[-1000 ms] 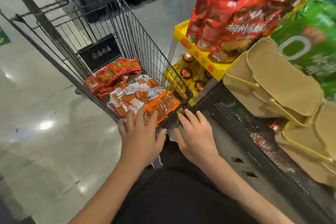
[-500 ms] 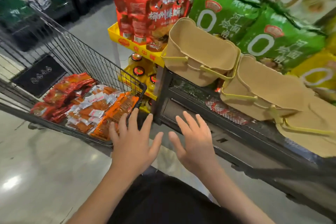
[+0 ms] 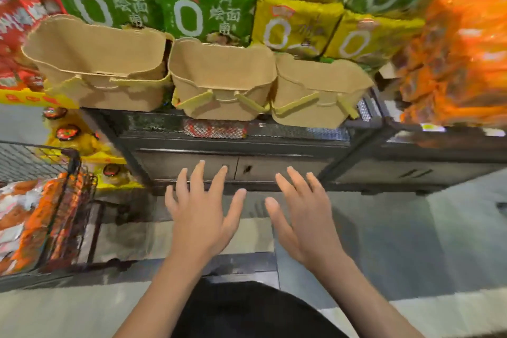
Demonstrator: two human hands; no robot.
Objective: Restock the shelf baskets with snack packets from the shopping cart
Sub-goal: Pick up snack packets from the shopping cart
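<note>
Three tan baskets stand in a row on the black shelf [image 3: 274, 143]: the left basket [image 3: 96, 63], the middle basket [image 3: 222, 79] and the right basket [image 3: 318, 90]. Their insides look bare from here. My left hand [image 3: 203, 217] and my right hand [image 3: 301, 217] hover side by side below the shelf, fingers spread, holding nothing. The shopping cart [image 3: 71, 200] is at the far left edge, with orange and white snack packets [image 3: 24, 222] inside it.
Green noodle bags [image 3: 192, 3] and yellow bags [image 3: 296, 22] are stacked behind the baskets. Orange packs [image 3: 461, 63] fill the right, red bags [image 3: 16, 8] the left. A yellow rack with jars [image 3: 68, 132] stands beside the cart. Grey floor lies below.
The view has swung right from the cart to the shelf. Both hands left the cart's edge and now hang spread in front of the baskets. The cart slid to the left edge.
</note>
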